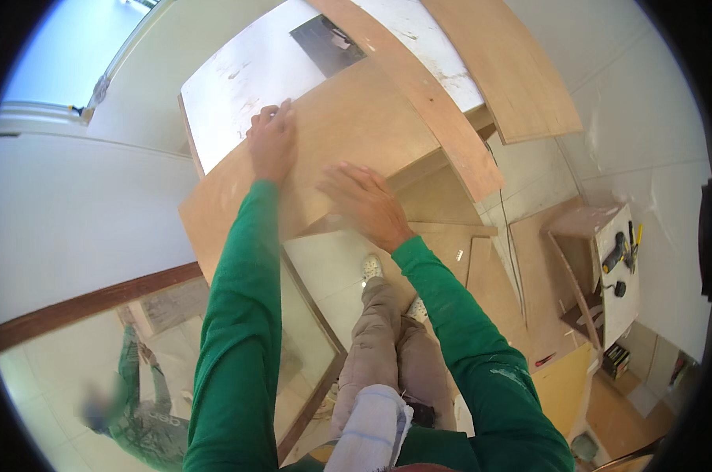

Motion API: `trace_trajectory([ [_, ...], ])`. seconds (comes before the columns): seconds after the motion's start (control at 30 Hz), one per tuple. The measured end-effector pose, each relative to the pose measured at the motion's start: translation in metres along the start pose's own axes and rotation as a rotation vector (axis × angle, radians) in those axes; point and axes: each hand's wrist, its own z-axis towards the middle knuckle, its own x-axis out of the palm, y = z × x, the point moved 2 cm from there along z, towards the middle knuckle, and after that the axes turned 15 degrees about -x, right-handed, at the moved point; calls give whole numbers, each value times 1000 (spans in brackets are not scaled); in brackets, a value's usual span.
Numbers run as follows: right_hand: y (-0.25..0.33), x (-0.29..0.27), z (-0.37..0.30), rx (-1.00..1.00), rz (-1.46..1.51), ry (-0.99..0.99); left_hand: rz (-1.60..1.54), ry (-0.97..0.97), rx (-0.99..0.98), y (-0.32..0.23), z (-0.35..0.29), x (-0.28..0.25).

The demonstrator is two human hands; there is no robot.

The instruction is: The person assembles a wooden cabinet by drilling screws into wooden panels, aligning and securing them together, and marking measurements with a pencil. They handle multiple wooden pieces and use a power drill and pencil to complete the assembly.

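A broad light-brown wooden board (pixel 348 118) lies slantwise over a white-topped work surface (pixel 238 75). My left hand (pixel 273 148) is at the board's far edge, its fingers curled; a small thing seems to show between them, too small to make out. Nearer to me, my right hand (pixel 369 206) is over the board's near edge, with fingers stretched out and smeared by motion. Nothing shows in its grasp. A long narrow wooden strip (pixel 419 90) crosses the board's right end.
Another wooden panel (pixel 513 71) rests at the far right of the work surface. At right, a cabinet box (pixel 619 303) carries a cordless drill (pixel 614 256). Wooden sheets (pixel 545 291) lie on the floor. A person (pixel 147 417) in green sleeves shows at lower left.
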Motion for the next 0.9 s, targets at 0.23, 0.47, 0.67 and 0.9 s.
trace_trajectory([
  [0.23, -2, 3, 11, 4, -47, 16, 6, -55, 51, 7, 6, 6],
  [0.47, 4, -6, 15, 38, -81, 79, 50, -50, 10, 5, 10, 7],
  [0.67, 6, -3, 14, 50, -93, 92, 64, -85, 19, 8, 11, 10],
  [0.9, 7, -9, 16, 37, -48, 106, 71, -100, 19, 2, 11, 4],
])
